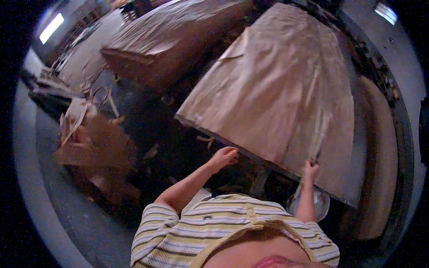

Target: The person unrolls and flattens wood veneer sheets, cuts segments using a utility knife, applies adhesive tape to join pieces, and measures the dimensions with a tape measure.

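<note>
A broad stack of light brown wood sheets [268, 94], its top sheet wrinkled, lies in front of me. My left hand [225, 157] is closed, fingers curled, beside the stack's near edge; whatever it may hold is hidden. Over the near right part of the stack, my right hand [312, 169] is closed round a thin pale strip [322, 123]. That strip runs away from me along the top sheet, and a pale end shows below the fist. At the fingers there is also a small dark bit, too blurred to name. Below my right forearm sits a whitish round container [321, 204], partly covered.
Another tall stack of brown sheets [147, 56] stands at the far left. Torn sheet scraps [96, 147] pile up on the left, with loose pieces scattered on the dark floor. A long brown curved-looking slab [380, 156] lies along the right side.
</note>
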`<move>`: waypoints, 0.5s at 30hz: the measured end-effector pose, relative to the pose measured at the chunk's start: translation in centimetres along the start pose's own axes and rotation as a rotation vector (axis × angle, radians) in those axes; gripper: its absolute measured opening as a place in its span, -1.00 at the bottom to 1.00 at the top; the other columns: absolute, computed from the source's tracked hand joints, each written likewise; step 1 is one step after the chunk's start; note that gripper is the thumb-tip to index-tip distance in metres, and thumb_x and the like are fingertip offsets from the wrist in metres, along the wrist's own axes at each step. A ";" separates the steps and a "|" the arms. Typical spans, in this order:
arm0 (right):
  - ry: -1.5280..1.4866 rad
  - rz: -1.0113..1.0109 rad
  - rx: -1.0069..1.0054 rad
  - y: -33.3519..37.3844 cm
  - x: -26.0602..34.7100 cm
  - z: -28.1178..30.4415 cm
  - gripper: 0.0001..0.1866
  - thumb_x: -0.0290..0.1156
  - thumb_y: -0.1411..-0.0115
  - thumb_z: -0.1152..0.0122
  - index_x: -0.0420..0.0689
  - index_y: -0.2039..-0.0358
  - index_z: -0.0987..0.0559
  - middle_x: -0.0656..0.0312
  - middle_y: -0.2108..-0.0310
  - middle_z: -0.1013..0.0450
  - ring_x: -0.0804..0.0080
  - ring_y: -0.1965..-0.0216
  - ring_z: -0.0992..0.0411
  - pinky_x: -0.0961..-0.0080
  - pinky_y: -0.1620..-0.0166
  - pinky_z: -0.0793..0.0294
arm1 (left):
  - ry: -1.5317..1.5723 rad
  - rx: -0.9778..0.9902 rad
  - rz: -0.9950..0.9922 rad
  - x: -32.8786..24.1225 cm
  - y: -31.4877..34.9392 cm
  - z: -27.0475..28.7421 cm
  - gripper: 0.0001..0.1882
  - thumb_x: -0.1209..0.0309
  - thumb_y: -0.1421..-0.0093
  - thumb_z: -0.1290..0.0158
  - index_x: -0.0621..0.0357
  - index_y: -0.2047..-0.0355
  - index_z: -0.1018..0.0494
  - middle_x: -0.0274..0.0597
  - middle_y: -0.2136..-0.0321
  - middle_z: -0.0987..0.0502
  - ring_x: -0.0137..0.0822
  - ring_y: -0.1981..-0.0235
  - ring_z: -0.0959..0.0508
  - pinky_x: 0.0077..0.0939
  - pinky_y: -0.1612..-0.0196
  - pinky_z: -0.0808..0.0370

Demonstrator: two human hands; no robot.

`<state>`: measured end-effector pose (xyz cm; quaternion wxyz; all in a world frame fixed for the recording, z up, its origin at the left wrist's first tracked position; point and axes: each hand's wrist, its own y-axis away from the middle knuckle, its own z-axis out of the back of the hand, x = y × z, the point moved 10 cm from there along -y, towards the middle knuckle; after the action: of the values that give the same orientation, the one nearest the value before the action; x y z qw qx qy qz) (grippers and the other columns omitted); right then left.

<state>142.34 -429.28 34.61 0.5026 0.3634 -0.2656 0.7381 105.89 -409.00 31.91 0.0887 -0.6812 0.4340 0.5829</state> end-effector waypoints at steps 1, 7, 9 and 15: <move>0.124 0.127 -0.054 0.5 0.5 0.1 -0.61 -0.29 0.11 -0.07 -0.24 0.25 -0.40 0.07 0.42 -0.37 0.21 0.36 -0.34 0.36 0.32 -0.28 | -0.012 -0.111 0.024 1.1 1.5 5.0 -0.67 0.24 -0.13 0.12 0.20 0.18 -0.30 -0.26 0.41 -0.42 -0.47 0.45 -0.42 -0.61 0.38 -0.38; 0.346 0.061 -0.072 9.3 11.0 -10.6 -0.73 -0.26 -0.01 -0.02 -0.21 0.38 -0.48 -0.01 0.46 -0.41 0.09 0.41 -0.37 0.26 0.37 -0.30 | 0.148 -0.663 0.078 7.9 13.0 31.3 -0.76 0.31 -0.09 0.09 0.22 0.32 -0.33 -0.27 0.55 -0.40 -0.48 0.56 -0.39 -0.64 0.54 -0.34; 0.154 0.380 0.019 11.9 16.3 -19.4 -0.75 -0.26 -0.02 -0.01 -0.17 0.40 -0.50 0.01 0.45 -0.42 0.12 0.38 -0.38 0.29 0.37 -0.32 | 0.118 -0.677 0.070 9.3 14.2 36.7 -0.77 0.33 -0.08 0.08 0.23 0.33 -0.34 -0.28 0.56 -0.40 -0.48 0.56 -0.39 -0.64 0.54 -0.33; 0.455 0.691 0.334 18.6 30.2 -37.4 -0.74 -0.44 0.02 0.02 -0.04 0.24 -0.40 0.11 0.34 -0.38 0.10 0.27 -0.34 0.29 0.25 -0.33 | -0.047 -0.678 0.089 6.6 17.4 44.6 -0.75 0.33 -0.07 0.06 0.25 0.32 -0.36 -0.25 0.51 -0.43 -0.46 0.53 -0.41 -0.60 0.48 -0.37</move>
<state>107.88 -390.92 36.15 0.2062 0.1580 -0.1313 0.9567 61.44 -394.88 19.31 -0.1582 -0.6388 0.2426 0.7128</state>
